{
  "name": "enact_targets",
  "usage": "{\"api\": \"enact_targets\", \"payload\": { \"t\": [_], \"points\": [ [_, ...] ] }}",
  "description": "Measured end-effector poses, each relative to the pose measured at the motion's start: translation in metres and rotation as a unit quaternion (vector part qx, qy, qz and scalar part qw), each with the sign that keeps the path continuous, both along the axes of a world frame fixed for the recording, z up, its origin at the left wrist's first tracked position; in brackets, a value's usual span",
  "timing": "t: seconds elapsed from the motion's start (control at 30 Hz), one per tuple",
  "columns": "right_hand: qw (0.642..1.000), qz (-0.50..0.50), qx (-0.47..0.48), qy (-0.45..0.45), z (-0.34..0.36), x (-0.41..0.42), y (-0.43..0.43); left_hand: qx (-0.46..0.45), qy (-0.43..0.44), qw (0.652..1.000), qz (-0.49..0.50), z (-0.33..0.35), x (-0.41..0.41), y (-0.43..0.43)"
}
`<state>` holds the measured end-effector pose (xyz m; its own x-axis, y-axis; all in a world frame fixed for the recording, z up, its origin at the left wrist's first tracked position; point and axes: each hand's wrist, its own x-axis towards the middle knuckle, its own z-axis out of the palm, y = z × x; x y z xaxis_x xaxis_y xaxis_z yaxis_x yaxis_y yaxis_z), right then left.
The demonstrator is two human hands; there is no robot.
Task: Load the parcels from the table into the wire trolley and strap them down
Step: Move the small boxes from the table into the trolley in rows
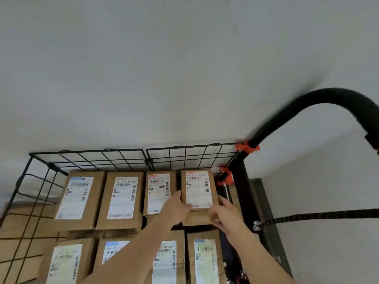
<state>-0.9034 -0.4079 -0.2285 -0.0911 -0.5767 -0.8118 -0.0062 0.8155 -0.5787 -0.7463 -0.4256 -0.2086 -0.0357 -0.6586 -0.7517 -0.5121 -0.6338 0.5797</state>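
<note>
A person's two bare hands gripped a small brown parcel (198, 190) at the far right corner of a black wire trolley (90, 158). The left hand (178, 209) clamped its left edge and the right hand (225, 216) its near right corner, probably to steer it squarely into the last gap of the back row. It seemed to sit slightly raised. Labelled parcels (123, 198) filled the trolley, labels up. A black strap (320, 217) hung unused at right.

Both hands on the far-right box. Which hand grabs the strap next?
Right, probably. The right hand grips the box's right edge, nearest the black strap stretched at the trolley's right; the left hand would have to cross over.
</note>
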Motion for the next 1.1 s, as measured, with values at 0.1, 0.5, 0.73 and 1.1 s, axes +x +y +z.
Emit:
{"api": "enact_targets", "payload": {
  "t": [0.1, 0.5, 0.73, 1.1],
  "points": [
    [1.000, 0.013, 0.005, -0.007, -0.024, -0.004, -0.018, 0.006, -0.035, 0.999, -0.005, -0.020, -0.006, -0.014],
    [0.995, 0.082, 0.060, -0.011, -0.065, -0.001, -0.038, 0.029, -0.100, 0.993, -0.054, -0.047, -0.015, -0.025],
    [0.994, 0.100, 0.050, 0.020, -0.055, -0.003, -0.039, -0.003, -0.098, 0.994, -0.042, -0.042, -0.005, -0.023],
    [0.987, 0.135, 0.008, 0.088, 0.002, 0.013, -0.019, -0.046, -0.143, 0.983, -0.108, 0.011, 0.045, 0.011]
  ]
}}
